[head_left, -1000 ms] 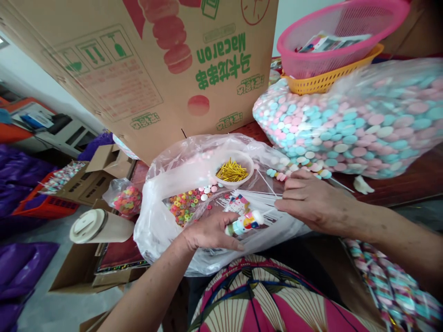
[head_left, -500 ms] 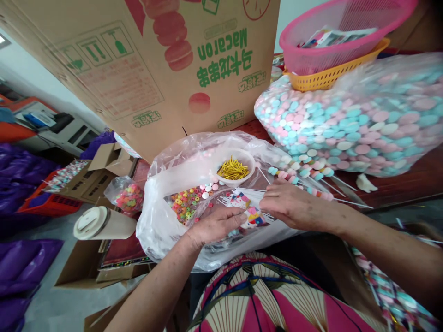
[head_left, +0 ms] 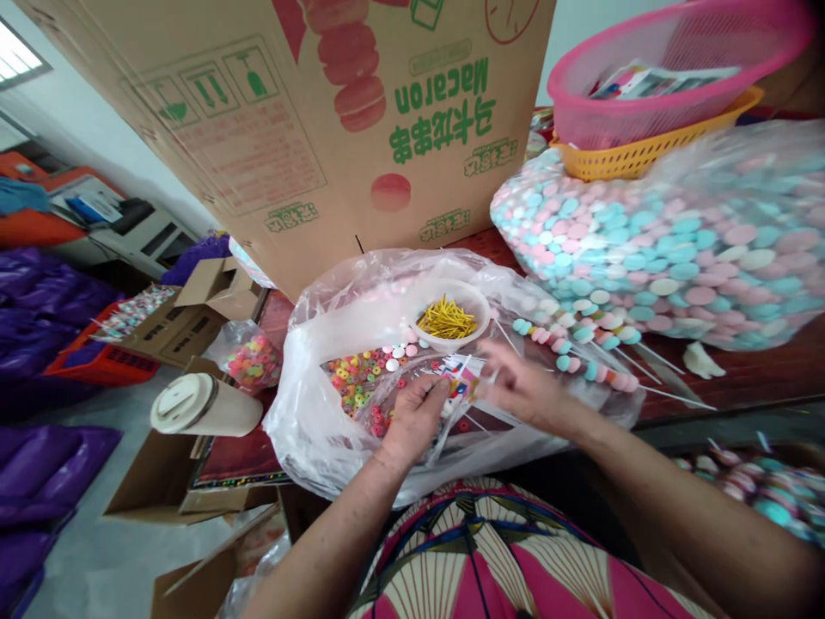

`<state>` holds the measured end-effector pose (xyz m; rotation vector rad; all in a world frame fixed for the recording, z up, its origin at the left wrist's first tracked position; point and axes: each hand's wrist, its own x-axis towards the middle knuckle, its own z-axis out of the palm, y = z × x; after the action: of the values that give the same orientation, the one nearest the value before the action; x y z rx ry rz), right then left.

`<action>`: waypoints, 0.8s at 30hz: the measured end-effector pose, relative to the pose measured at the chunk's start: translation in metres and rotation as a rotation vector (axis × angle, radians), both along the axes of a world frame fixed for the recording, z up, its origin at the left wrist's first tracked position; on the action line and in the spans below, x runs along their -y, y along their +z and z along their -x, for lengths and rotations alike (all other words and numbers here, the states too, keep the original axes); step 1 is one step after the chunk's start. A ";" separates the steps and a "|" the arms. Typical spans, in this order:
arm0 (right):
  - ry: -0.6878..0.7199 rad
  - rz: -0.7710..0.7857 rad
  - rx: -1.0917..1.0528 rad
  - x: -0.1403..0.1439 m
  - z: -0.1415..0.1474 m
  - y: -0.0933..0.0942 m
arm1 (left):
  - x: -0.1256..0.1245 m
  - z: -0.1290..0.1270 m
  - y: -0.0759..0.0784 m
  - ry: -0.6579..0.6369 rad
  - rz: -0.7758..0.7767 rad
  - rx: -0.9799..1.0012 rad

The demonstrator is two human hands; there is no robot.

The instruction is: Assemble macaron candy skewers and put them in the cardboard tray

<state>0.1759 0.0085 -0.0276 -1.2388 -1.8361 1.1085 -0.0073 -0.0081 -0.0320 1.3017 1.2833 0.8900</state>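
My left hand (head_left: pixel 420 414) pinches a small printed plastic bag (head_left: pixel 459 387) with red, blue and yellow patches, thumb on top. Close to the bag's right side is my right hand (head_left: pixel 525 391), its fingers smeared by motion; whether they touch the bag I cannot tell. White sticks lie around and beneath the bag. Beyond the hands stands a white bowl (head_left: pixel 477 337) of gold twist ties (head_left: pixel 448 318). Colourful ring-shaped candies (head_left: pixel 354 378) lie left of my left hand on the clear plastic sheet (head_left: pixel 293 430).
A large clear bag of pastel candies (head_left: pixel 644 249) lies right, under an orange basket (head_left: pixel 657 150) and pink basket (head_left: pixel 676 94). Candy skewers (head_left: pixel 599 371) lie before it. A tall Macaron carton (head_left: pixel 361 172) stands behind; a lidded cup (head_left: pixel 212 408) is left.
The view has shifted slightly left. My left hand now grips the printed bag between thumb and fingers instead of resting flatter over it. My right hand's fingers have spread and blurred.
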 end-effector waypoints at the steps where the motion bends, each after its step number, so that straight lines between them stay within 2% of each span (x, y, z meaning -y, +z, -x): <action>1: 0.023 0.123 -0.061 0.005 0.006 -0.004 | 0.001 -0.001 -0.002 -0.002 -0.050 -0.031; 4: 0.026 0.384 -0.203 0.019 0.026 -0.016 | 0.004 -0.002 -0.008 0.058 -0.109 -0.093; 6: -0.022 0.440 -0.262 0.023 0.035 -0.020 | 0.006 0.000 -0.008 0.061 -0.052 -0.033; 7: -0.030 0.432 -0.286 0.025 0.037 -0.021 | 0.007 0.002 -0.007 0.005 -0.015 0.013; 9: -0.037 0.396 -0.321 0.026 0.039 -0.021 | 0.007 0.007 0.000 -0.188 0.043 0.075; 11: -0.039 0.340 -0.292 0.027 0.040 -0.020 | 0.005 0.013 0.008 -0.389 0.057 0.041; 13: -0.035 0.177 -0.145 0.024 0.040 -0.019 | 0.002 0.018 0.013 -0.486 0.036 -0.103; 16: -0.026 -0.140 0.108 0.011 0.038 -0.016 | -0.001 0.023 0.015 -0.470 -0.046 -0.338; 19: -0.171 -0.248 0.186 -0.006 0.027 -0.006 | -0.004 0.027 0.015 -0.437 -0.075 -0.363; 21: -0.182 -0.436 0.256 -0.013 0.019 0.004 | -0.005 0.029 0.015 -0.428 -0.045 -0.318; 22: -0.084 -0.578 0.319 -0.013 0.016 0.009 | -0.006 0.030 0.015 -0.422 -0.036 -0.289; 24: 0.263 -0.838 0.462 -0.011 0.015 0.016 | -0.008 0.031 0.016 -0.440 -0.029 -0.223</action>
<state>0.1607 0.0193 -0.0113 -0.7814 -2.4770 0.0723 -0.0384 0.0003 -0.0156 1.6589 1.0874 0.4638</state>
